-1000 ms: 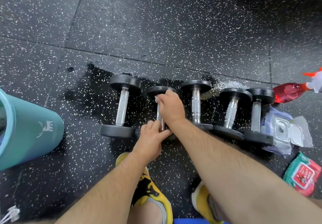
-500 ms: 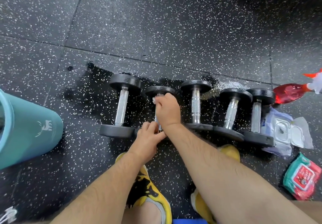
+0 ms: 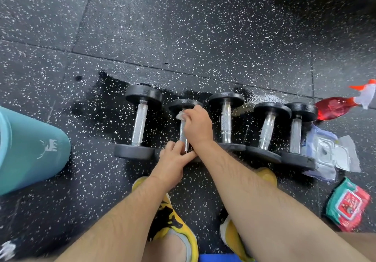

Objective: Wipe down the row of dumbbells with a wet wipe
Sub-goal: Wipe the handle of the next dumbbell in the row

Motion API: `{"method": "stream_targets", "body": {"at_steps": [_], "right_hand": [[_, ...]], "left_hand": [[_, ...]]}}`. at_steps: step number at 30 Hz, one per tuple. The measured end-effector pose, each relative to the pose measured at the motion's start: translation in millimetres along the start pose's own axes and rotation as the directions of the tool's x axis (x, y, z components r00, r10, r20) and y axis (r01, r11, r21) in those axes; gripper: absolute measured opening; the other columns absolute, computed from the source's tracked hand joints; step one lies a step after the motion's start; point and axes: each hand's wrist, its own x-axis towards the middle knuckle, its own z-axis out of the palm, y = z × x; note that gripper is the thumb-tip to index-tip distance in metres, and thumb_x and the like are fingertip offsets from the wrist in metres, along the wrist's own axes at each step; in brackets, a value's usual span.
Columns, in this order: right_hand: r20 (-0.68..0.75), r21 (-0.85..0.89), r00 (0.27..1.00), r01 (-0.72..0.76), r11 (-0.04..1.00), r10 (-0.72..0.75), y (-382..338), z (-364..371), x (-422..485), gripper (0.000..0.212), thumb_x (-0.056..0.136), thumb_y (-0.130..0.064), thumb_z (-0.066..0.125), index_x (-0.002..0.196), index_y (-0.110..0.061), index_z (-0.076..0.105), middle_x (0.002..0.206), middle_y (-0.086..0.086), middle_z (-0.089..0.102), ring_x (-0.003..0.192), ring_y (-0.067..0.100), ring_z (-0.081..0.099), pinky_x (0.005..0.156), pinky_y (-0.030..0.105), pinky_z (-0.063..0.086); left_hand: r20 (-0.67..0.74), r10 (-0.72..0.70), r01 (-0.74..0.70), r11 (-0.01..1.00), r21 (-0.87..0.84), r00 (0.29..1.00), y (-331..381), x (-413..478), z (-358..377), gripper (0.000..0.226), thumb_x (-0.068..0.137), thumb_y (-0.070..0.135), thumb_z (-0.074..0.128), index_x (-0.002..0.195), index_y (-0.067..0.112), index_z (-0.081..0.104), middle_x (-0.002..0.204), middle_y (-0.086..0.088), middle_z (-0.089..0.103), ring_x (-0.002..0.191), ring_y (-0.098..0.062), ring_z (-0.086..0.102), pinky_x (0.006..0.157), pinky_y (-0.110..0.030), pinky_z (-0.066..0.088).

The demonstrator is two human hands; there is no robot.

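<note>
Fingers (image 3: 190,116) of our right hand (image 3: 198,128) pinched the limp wipe (image 3: 180,116) against the bar (image 3: 183,137) of a dumbbell (image 3: 184,104) we judged heavy, while our left hand (image 3: 173,161) lay straight-fingered on it, steadying.

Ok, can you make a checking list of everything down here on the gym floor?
Surface: black speckled floor, with a wet patch under the row.
Job's things: five dumbbells in a row; wet wipe at the far end of the second dumbbell handle.
Clutter: teal container left; red spray bottle lying right; open wipe pack; green-red pack.
Hands: right hand grips the wet wipe; left hand rests on that dumbbell's near head.
Cables: none clear; blurred white thing bottom-left.
Surroundings: yellow shoes.
</note>
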Motion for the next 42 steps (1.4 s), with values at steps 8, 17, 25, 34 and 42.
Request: {"method": "stream_targets", "body": {"at_steps": [8,17,25,34,42], "right_hand": [[0.001,0.109,1.0,-0.019,0.994,0.019,5.0,-3.2,-5.4,0.019,0.095,-0.014,0.055,0.091,-0.012,0.073,0.087,-0.002,0.054,0.082,0.017,0.053,0.072,0.035,0.046],[0.044,0.07,0.994,0.097,0.993,-0.101,9.8,-4.1,-10.8,0.018,0.094,-0.014,0.06,0.102,-0.013,0.076,0.09,-0.001,0.058,0.091,0.021,0.053,0.079,0.04,0.049],[0.068,0.072,0.988,0.134,0.988,-0.139,20.3,-8.3,-21.0,0.016,0.093,-0.013,0.06,0.102,-0.012,0.074,0.091,-0.002,0.061,0.092,0.02,0.054,0.083,0.036,0.049],[0.164,-0.013,0.958,0.242,0.97,-0.236,19.6,-17.0,-13.3,0.013,0.092,-0.015,0.061,0.093,-0.013,0.074,0.079,-0.009,0.052,0.081,0.018,0.052,0.072,0.037,0.049],[0.259,0.003,0.951,0.174,0.985,-0.169,20.5,-19.7,-14.4,0.014,0.089,-0.017,0.057,0.087,-0.012,0.07,0.077,-0.006,0.056,0.075,0.016,0.054,0.072,0.037,0.049]], "left_hand": [[-0.008,0.003,-0.003,1.0,-0.012,1.0,0.1,1.5,0.1,0.07,0.069,-0.008,0.068,0.121,0.035,0.049,0.099,0.002,0.038,0.091,-0.019,0.029,0.068,-0.037,0.035],[0.002,0.003,-0.003,1.0,-0.03,1.0,-2.2,0.1,-2.3,0.066,0.075,-0.004,0.069,0.124,0.037,0.051,0.1,0.002,0.038,0.091,-0.019,0.031,0.069,-0.039,0.038],[0.013,0.0,0.0,1.0,-0.02,1.0,-2.2,1.0,-1.7,0.072,0.076,-0.005,0.066,0.129,0.041,0.049,0.099,0.005,0.035,0.091,-0.015,0.025,0.071,-0.037,0.037],[0.001,0.02,-0.02,1.0,-0.012,1.0,-3.9,0.4,-0.6,0.061,0.08,-0.001,0.067,0.126,0.035,0.051,0.1,0.004,0.035,0.092,-0.017,0.029,0.072,-0.038,0.04],[-0.012,0.012,-0.012,1.0,-0.013,1.0,-4.6,0.8,1.7,0.065,0.076,-0.003,0.07,0.125,0.036,0.053,0.097,0.006,0.031,0.09,-0.015,0.024,0.069,-0.038,0.039]]}}
